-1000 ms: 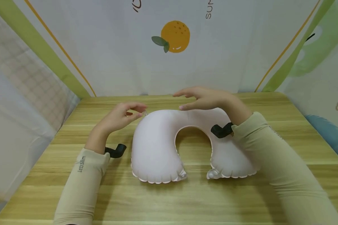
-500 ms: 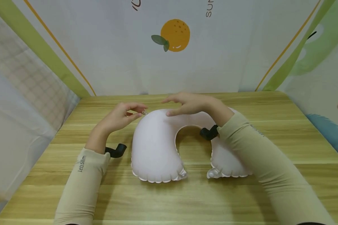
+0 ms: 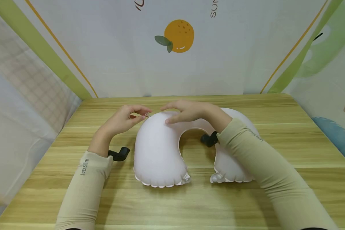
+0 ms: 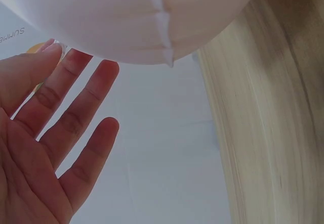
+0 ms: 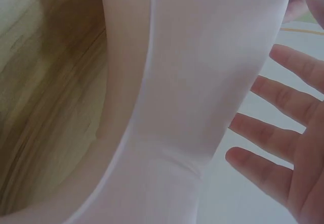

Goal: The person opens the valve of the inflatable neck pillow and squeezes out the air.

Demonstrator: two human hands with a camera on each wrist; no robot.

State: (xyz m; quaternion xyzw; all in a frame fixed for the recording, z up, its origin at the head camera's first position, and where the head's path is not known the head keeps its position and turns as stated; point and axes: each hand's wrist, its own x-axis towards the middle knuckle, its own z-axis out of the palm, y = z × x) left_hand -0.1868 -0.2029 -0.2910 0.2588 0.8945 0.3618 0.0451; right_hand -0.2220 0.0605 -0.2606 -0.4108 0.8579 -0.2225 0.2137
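Observation:
A pale pink, inflated U-shaped neck pillow lies on the wooden table, its two ends towards me. At its upper left edge a small clear air valve sticks out. My left hand pinches this valve between thumb and index finger; in the left wrist view the other fingers are extended below the pillow. Over the pillow's top left part, my right hand rests its thumb on the surface. In the right wrist view its straight, spread fingers lie along the pillow's far side.
The wooden table reaches back to a white curtain printed with an orange. More printed cloth hangs on both sides. Black curved mounts project from both wrists. A blue printed patch shows at the right.
My right hand has moved left and down along the pillow's top, its thumb coming onto the left part. The left hand stays at the valve. The pillow lies nearly the same.

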